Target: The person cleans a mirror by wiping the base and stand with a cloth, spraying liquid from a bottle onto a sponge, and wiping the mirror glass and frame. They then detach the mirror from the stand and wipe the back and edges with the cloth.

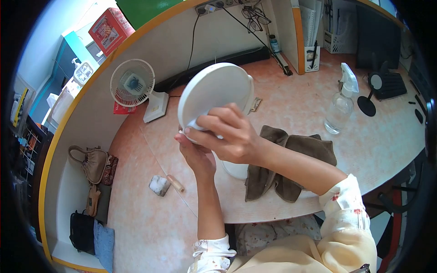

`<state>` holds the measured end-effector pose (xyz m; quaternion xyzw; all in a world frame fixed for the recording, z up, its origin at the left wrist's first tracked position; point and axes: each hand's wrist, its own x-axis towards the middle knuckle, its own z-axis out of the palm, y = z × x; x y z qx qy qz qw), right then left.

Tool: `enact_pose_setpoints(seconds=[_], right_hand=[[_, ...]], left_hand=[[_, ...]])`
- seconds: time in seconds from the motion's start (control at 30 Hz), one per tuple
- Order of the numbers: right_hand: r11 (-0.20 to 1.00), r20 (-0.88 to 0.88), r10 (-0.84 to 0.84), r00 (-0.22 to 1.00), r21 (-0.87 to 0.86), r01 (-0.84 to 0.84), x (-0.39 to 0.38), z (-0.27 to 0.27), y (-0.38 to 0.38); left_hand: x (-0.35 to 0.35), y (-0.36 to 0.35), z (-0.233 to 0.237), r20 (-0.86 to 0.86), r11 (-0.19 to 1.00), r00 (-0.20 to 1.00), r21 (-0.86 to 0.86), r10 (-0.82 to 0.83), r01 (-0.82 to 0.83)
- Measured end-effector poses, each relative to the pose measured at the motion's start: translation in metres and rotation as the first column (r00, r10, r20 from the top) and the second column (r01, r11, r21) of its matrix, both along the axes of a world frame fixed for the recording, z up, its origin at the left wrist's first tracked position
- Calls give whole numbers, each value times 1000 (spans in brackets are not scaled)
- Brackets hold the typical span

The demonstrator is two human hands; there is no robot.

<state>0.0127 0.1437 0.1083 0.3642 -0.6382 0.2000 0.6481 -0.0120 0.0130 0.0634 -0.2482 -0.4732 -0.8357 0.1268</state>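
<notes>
A round white-rimmed disc (pixel 216 88), which looks like a tabletop mirror, is raised and tilted above the desk. My left hand (pixel 198 157) grips its lower edge from below, the thumb near the rim. Across the lower part of its face lies my right hand (pixel 232 134), fingers curled around a small wad of white tissue or cloth (pixel 195 123) pressed to the surface. Under my right wrist, a white rounded piece (pixel 234 170) shows in part on the desk; whether it joins the disc is hidden. Beside it, a crumpled brown cloth (pixel 273 179) passes beneath my right forearm.
A spray bottle (pixel 339 107) of clear liquid stands to the right, near a small round black stand (pixel 367 105). At left are a white fan (pixel 133 83), a whitish block (pixel 160 185) and a tan stick-like piece (pixel 175 183). Bags (pixel 91 166) line the left partition.
</notes>
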Motion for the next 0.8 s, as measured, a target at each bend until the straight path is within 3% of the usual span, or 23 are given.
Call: enact_pose_setpoints(seconds=[0.1,0.33,0.47,0.57,0.77,0.8], right_hand=[[986,-13,-54,998,157,55,-9,-26,8],[898,39,-330,943,322,301,-5,-37,72],[957,46,-204,978,222,190,-5,-39,56],[983,-58,-78,995,160,87,5,-21,19],[975,37,-150,988,174,141,-8,-41,53],[983,92,-162,982,104,152,-10,-39,61]], left_hand=[[2,4,5,21,998,998,0,61,-61],[10,12,14,-33,992,992,-26,121,-122],[8,14,11,-54,990,990,-32,133,-135],[7,11,6,-51,990,991,-71,120,-123],[5,11,8,-36,991,991,-33,130,-131],[7,13,11,-60,986,986,-52,152,-156]])
